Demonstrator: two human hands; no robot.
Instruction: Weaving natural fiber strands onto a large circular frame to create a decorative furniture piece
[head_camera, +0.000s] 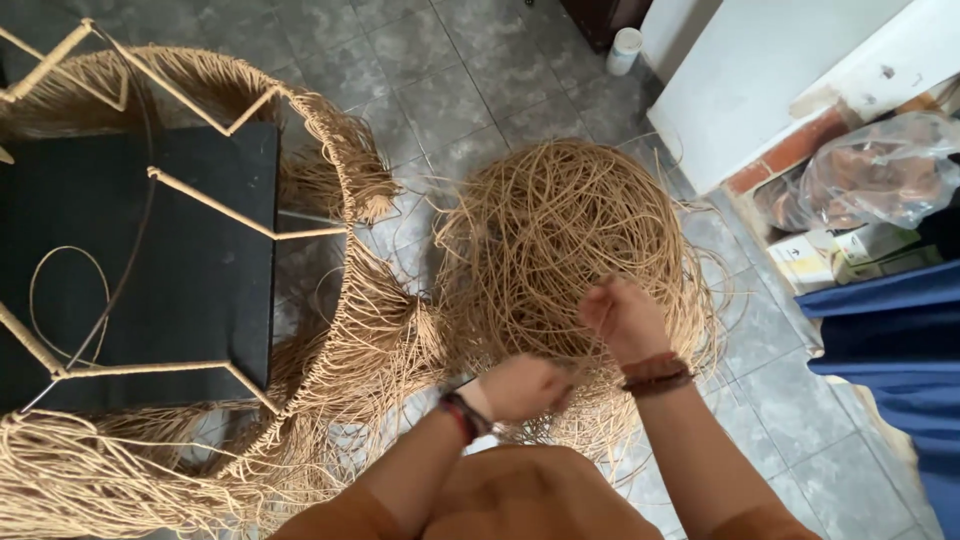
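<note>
One big tangle of tan cord (570, 240) lies on the tiled floor (450, 90), and both hands are dug into its near edge. The left hand (520, 388) is a closed fist around strands; the right hand (620, 315) has its fingers curled shut into the cord too. To the left stands one woven frame (330, 300) around a black box (170, 260). One white cup (625, 50) stands far back, one plastic bag (880, 170) at right.

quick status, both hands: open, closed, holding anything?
Left hand: closed in a fist on strands of the tangled heap of tan rattan cord.
Right hand: closed, gripping strands of the same heap.
</note>
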